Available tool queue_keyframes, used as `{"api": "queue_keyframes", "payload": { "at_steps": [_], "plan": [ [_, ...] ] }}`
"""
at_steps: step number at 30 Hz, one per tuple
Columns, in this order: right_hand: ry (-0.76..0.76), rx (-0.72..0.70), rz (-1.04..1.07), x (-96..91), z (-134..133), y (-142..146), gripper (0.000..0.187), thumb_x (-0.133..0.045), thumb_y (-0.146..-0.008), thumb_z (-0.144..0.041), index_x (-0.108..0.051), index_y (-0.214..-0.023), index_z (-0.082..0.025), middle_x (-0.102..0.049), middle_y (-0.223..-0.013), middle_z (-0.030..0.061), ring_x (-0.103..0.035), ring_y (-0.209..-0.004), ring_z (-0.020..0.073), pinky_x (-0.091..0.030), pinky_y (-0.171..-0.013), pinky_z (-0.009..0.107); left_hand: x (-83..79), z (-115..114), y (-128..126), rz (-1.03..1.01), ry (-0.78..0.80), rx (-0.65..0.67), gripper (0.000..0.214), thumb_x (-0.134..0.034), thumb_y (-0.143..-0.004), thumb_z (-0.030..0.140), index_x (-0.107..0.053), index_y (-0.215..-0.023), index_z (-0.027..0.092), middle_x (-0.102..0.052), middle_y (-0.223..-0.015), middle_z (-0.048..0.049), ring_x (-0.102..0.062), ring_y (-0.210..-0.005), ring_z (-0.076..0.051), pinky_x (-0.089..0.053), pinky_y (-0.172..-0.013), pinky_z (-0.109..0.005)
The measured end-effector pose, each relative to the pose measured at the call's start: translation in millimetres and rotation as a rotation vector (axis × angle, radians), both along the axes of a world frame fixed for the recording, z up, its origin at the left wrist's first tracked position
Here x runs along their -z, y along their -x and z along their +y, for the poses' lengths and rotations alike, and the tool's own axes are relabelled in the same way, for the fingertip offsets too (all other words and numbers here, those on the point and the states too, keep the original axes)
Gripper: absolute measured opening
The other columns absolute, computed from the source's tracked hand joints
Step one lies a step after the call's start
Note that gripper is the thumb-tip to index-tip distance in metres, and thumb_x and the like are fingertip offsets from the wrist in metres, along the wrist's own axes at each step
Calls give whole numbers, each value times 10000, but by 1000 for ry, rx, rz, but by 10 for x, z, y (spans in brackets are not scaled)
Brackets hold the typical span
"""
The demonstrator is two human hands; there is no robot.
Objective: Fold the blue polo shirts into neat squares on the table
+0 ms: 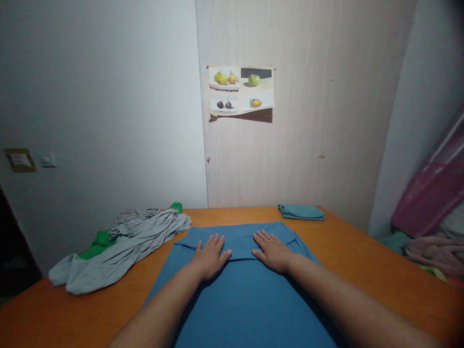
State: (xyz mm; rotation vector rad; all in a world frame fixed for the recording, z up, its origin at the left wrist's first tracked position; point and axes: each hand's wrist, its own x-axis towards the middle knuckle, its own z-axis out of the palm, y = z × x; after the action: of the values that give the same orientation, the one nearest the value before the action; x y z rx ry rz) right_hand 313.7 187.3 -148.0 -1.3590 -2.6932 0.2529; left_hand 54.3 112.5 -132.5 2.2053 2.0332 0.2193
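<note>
A blue cloth garment (239,299) lies spread on the orange table (362,270), its far end folded back over itself in a wide band. My left hand (210,257) rests flat on the left part of this band, fingers spread. On the band's right part lies my right hand (272,251), also flat with its fingers apart. Both palms press on the cloth and neither hand grips it. The garment's near end runs out of view at the bottom, partly behind my forearms.
At the left is a loose heap of grey and green clothes (145,241). A folded teal cloth (301,212) sits at the table's far right corner. Behind the table stands a wall with a fruit picture (240,92). Pink and other fabrics (431,193) are piled beyond the right edge.
</note>
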Motion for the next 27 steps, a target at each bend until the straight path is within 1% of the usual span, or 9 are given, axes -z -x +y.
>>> {"api": "queue_keyframes", "payload": {
  "at_steps": [3, 6, 9, 11, 15, 20, 22, 24, 27],
  "plan": [
    [-4, 39, 36, -95, -134, -44, 885, -208, -953, -716, -204, -1594, -105, -112, -1658, 143, -63, -1536, 284, -117, -1225, 462, -64, -246, 209, -35, -1, -40, 827, -177, -940, 701, -229, -1592, 196, -128, -1660, -108, -94, -1541, -295, -141, -1203, -572],
    [3, -4, 92, -149, -378, -92, 895, -199, -951, -728, -183, -1599, -111, -97, -1661, 137, -64, -1537, 280, -135, -1225, 450, -75, -532, 343, -53, 13, -52, 798, -193, -946, 695, -247, -1590, 226, -125, -1662, -85, -100, -1540, -284, -157, -1210, -537],
    [43, -65, 80, -106, -652, -123, 885, -195, -947, -741, -208, -1597, -141, -124, -1661, 123, -65, -1537, 286, -114, -1227, 472, -25, -790, 375, -38, 53, -39, 785, -195, -944, 705, -256, -1586, 258, -130, -1663, -62, -101, -1540, -271, -142, -1216, -533],
    [87, -67, 42, -46, -788, -131, 891, -208, -940, -750, -229, -1593, -144, -144, -1656, 130, -72, -1535, 297, -95, -1225, 497, 27, -909, 362, -16, 83, -28, 788, -204, -940, 713, -273, -1580, 259, -147, -1659, -62, -105, -1540, -266, -116, -1220, -540],
    [115, -42, 29, 1, -902, -130, 892, -238, -942, -740, -218, -1593, -132, -121, -1656, 138, -70, -1535, 301, -82, -1223, 514, 109, -1004, 351, -10, 58, -20, 774, -223, -946, 700, -325, -1562, 243, -189, -1650, -68, -120, -1540, -259, -72, -1225, -549],
    [48, 31, 117, -13, -974, -153, 843, -259, -960, -699, -259, -1585, -134, -138, -1656, 131, -80, -1535, 286, -119, -1228, 478, 149, -1060, 425, -81, 27, -24, 713, -255, -972, 631, -372, -1540, 216, -269, -1630, -87, -194, -1526, -266, -138, -1220, -548],
    [25, 48, 144, 42, -1023, -185, 813, -295, -966, -673, -288, -1577, -137, -183, -1647, 134, -116, -1531, 284, -129, -1229, 475, 180, -1107, 466, -89, -2, -17, 688, -318, -967, 606, -410, -1520, 207, -289, -1623, -99, -205, -1522, -270, -140, -1224, -532],
    [26, 43, 155, 114, -1079, -229, 770, -362, -965, -637, -355, -1552, -140, -264, -1623, 143, -183, -1517, 297, -138, -1229, 491, 221, -1164, 505, -115, -56, -13, 667, -387, -954, 579, -467, -1485, 184, -339, -1601, -121, -246, -1510, -276, -159, -1226, -511],
    [-13, 63, 253, 177, -1189, -301, 674, -443, -962, -560, -473, -1487, -138, -384, -1567, 156, -308, -1475, 306, -214, -1215, 494, 276, -1265, 550, -222, -172, -10, 633, -441, -937, 551, -555, -1414, 149, -461, -1532, -147, -381, -1451, -286, -259, -1207, -464]
  ]
}}
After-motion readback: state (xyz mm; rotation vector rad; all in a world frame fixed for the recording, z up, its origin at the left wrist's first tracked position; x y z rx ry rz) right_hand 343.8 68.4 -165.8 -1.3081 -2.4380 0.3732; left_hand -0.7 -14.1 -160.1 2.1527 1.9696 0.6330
